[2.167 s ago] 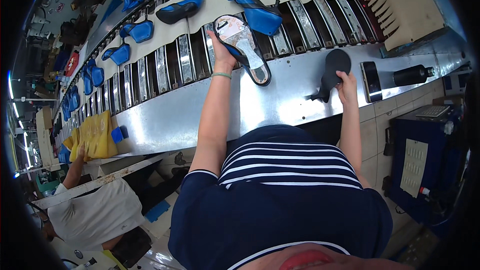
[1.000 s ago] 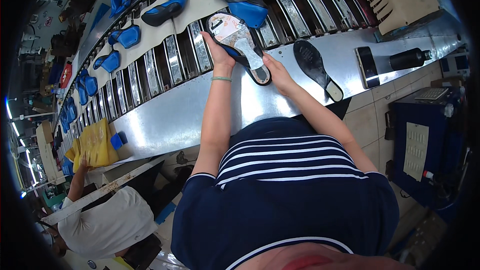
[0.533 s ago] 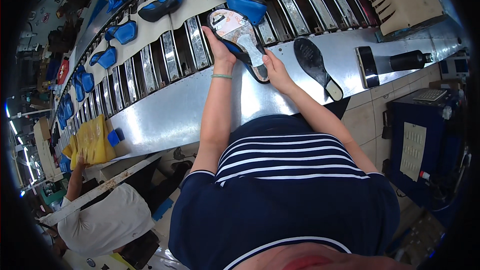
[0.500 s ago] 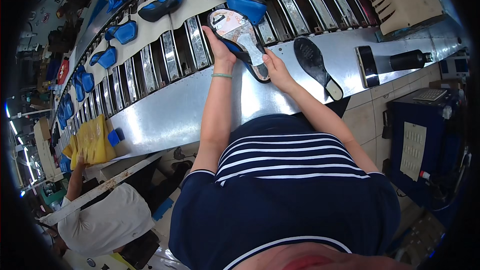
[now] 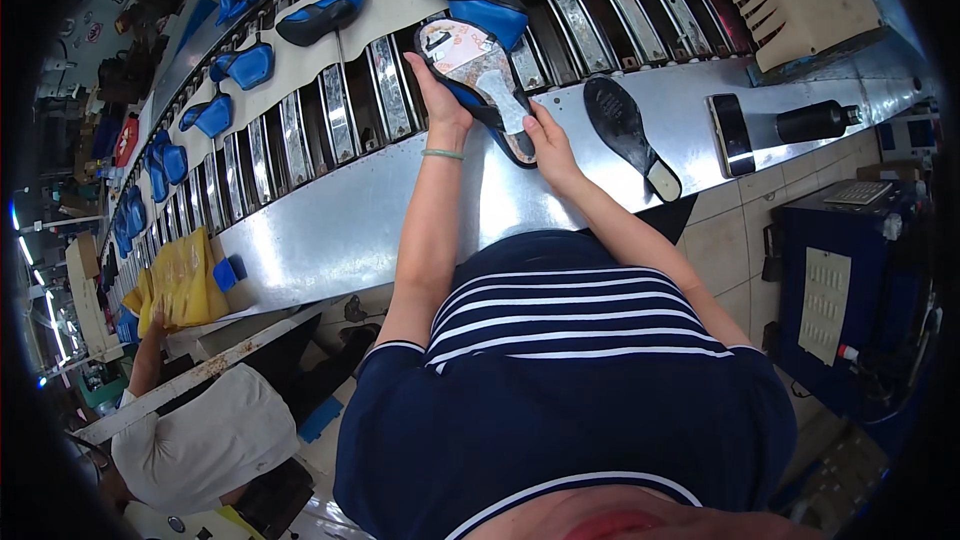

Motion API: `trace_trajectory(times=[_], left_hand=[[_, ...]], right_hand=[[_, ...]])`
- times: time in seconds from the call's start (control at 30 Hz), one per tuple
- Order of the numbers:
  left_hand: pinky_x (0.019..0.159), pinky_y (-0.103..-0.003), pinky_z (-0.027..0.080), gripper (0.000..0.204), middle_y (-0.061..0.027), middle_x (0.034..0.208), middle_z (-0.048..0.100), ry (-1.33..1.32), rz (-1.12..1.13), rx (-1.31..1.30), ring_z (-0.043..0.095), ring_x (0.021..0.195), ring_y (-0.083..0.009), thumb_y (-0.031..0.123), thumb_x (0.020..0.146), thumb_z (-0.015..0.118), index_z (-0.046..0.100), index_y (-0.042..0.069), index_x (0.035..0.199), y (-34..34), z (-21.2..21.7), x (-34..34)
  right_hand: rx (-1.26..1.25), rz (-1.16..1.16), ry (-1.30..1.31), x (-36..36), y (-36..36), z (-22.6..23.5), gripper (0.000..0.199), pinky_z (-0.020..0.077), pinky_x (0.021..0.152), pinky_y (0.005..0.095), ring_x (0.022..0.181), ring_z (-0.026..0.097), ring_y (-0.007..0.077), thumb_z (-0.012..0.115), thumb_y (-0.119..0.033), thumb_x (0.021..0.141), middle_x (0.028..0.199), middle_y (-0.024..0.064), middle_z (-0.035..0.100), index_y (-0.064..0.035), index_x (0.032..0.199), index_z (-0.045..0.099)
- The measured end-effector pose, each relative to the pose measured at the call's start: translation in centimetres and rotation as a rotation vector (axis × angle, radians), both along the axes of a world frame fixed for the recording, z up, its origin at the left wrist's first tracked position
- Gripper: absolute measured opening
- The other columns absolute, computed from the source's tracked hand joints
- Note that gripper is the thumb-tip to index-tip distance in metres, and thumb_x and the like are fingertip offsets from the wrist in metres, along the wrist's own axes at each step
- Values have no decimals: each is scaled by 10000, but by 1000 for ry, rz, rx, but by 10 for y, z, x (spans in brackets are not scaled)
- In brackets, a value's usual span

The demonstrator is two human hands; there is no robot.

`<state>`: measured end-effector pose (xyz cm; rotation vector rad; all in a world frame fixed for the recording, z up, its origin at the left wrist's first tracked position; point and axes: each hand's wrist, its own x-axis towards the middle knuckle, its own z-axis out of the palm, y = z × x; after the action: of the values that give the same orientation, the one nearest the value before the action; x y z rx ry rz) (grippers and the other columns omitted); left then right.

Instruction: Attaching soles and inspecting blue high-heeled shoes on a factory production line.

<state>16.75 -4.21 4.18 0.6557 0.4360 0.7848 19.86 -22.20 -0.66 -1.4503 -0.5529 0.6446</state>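
The left grip (image 5: 440, 100) cups the side of an upturned shoe (image 5: 468, 58); the right grip (image 5: 551, 147) holds its narrow end. Right of both, a black sole (image 5: 620, 118) lies on the metal surface (image 5: 330, 235), a phone (image 5: 732, 135) and black bottle (image 5: 812, 123) farther right.

shoe underside (image 5: 485, 76) pale, pink print; sole (image 5: 622, 124) black

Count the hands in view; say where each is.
3 visible: the left hand at the left edge of the upturned shoe, the right hand at its lower right edge, and a co-worker's hand at the yellow plastic. Others may be hidden.
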Motion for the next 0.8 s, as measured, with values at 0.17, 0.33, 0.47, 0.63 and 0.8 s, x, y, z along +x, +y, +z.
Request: trace_trajectory(times=[0.17,0.33,0.47,0.63,0.8], left_hand=[[994,-419,467,852,-115,1273,619,-64,-64,36,600,1142,-286,760,911,319,535,47,1324,4,6,-8],[993,-420,465,858,-121,1264,622,-36,-57,52,601,1135,-290,765,909,311,543,45,1314,5,7,-2],[997,-417,462,859,-117,1270,619,-60,-72,46,593,1148,-287,770,903,318,544,50,1312,4,5,-1],[1023,-416,444,827,-116,1285,609,-66,-77,41,585,1162,-285,750,920,322,540,55,1312,0,3,14],[1029,-406,437,815,-112,1310,591,-73,-104,34,580,1171,-278,739,928,329,518,58,1332,-4,6,16]], right_hand=[[164,212,298,-12,-13,28,705,385,1025,292,1201,498,163,595,-25,934,1360,100,506,-80,1533,228],[176,268,431,-5,-18,38,739,350,1058,286,1246,464,150,613,-64,935,1371,93,495,-69,1545,197],[163,173,518,5,-10,33,613,394,1008,278,1185,509,149,575,-188,992,1339,88,520,-50,1517,289],[54,202,304,25,-10,9,586,439,975,292,1137,553,150,567,-214,998,1306,66,557,-45,1506,330],[121,337,472,38,-28,43,650,425,1008,300,1194,541,175,609,-182,961,1344,88,542,-4,1505,301]])
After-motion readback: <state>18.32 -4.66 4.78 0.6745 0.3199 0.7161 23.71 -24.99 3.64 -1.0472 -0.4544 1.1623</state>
